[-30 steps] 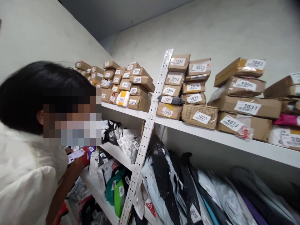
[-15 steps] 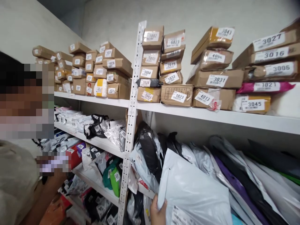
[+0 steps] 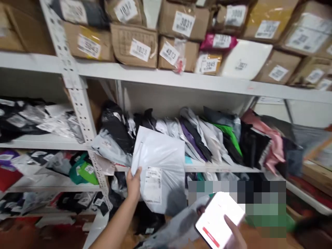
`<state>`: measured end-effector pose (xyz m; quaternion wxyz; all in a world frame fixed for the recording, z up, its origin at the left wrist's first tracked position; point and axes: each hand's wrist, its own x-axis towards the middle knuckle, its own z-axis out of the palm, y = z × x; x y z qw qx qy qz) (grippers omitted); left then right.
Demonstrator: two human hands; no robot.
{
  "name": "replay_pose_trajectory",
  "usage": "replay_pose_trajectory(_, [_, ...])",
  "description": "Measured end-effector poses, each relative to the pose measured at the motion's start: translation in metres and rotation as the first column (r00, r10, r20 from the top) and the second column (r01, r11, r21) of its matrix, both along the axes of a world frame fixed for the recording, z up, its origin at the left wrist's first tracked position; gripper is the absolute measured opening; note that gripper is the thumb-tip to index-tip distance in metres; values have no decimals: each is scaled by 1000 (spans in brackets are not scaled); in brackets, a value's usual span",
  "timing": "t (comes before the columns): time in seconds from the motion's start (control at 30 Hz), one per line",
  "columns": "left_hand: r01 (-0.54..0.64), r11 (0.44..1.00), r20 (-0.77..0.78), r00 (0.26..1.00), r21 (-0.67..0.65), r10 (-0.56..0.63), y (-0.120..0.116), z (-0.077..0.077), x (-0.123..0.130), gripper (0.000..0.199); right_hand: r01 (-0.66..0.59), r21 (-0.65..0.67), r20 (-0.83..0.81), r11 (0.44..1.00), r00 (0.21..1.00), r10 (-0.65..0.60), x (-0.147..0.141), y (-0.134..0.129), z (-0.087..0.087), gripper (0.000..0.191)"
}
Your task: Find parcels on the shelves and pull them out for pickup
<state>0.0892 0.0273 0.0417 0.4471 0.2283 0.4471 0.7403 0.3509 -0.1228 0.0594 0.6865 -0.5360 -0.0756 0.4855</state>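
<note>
In the head view, my left hand (image 3: pixel 134 183) pinches the left edge of a large pale grey-white plastic mailer (image 3: pixel 163 155). A printed label (image 3: pixel 153 185) faces me on the mailer's lower half. At the bottom right, my right hand (image 3: pixel 234 233) is wrapped round a phone (image 3: pixel 219 219) with a bright screen and a red bar, its thumb over the screen. The phone is tilted, to the right of and below the mailer. Behind the mailer, bagged parcels (image 3: pixel 193 136) lean in a row on the middle shelf.
An upper white shelf (image 3: pixel 181 81) bears numbered cardboard boxes. A perforated post (image 3: pixel 77 107) stands left of the mailer. Lower shelves (image 3: pixel 52 188) at the left hold coloured bags. A pixelated patch (image 3: pixel 269 207) covers an area right of the phone.
The view has swung right and down. The person at the left has gone out of view. The phone and my right hand now show, and more of my left arm and the mailer is visible.
</note>
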Motion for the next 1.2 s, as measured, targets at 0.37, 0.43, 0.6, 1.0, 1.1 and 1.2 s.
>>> replay_pose_trajectory(0.37, [-24,999,75,997,44,21,-4,11,8,41,-62,230,-157,971,983,100,-6,7,-10,67])
replay_pose_trajectory(0.43, [-30,998,78,997,46,27,-4,11,9,41,-68,214,-169,974,980,105,-3,8,-13,58])
replay_pose_trajectory(0.6, [-34,998,86,996,49,30,-4,11,8,43,-153,225,-174,962,965,195,2,11,-13,48])
replay_pose_trajectory(1.0, [-36,998,83,996,57,31,0,9,7,43,-175,293,-150,940,963,226,-16,25,5,43])
replay_pose_trajectory(1.1, [-38,998,80,996,57,33,0,8,7,44,-166,296,-141,941,966,215,-15,27,3,44])
replay_pose_trajectory(1.2, [-41,998,71,997,56,37,2,7,6,43,-193,299,-139,934,960,243,-15,30,2,43])
